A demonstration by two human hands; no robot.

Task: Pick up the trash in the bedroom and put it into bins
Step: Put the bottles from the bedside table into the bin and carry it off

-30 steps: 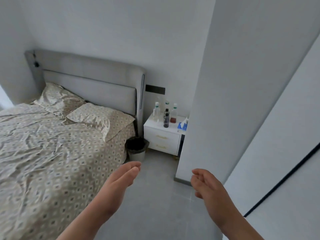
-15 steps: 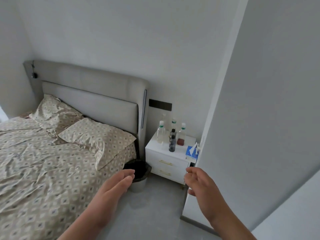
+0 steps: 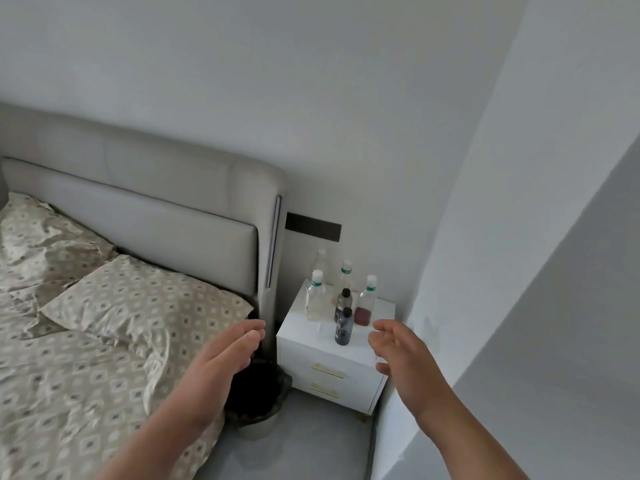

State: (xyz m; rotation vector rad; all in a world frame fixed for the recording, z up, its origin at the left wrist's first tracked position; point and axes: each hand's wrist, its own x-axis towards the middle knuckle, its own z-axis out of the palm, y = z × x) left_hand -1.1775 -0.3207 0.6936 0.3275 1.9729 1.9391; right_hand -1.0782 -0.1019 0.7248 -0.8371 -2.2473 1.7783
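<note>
Risk 1: the bottles stand packed close on the desk [image 3: 300,328]. A reach for the front dark bottle [image 3: 343,328], which sits between the two grips and just ahead of them, could tip the second dark bottle [image 3: 344,300] directly behind it. Risk 2: the red-liquid bottle [image 3: 364,304] stands just ahead of the right grip [image 3: 405,355]. Whether its cap is tight cannot be told, and a knock could spill it over the white top. The clear bottle [image 3: 316,299] is ahead of the left grip [image 3: 221,368], toward the right grip's side. Risk 3: the bin [image 3: 258,429] sits below the left grip, partly hidden by it and squeezed between bed [image 3: 86,375] and desk. A bottle released from high up could well bounce off the rim onto the floor. Pose: both forearms reach forward, near level with each other. The left grip is wide, fingers straight and together, palm turned inward, holding nothing. The right grip is wide and empty too, fingers loosely bent, thumb hanging low, palm facing the left grip. Neither touches a bottle yet.
</note>
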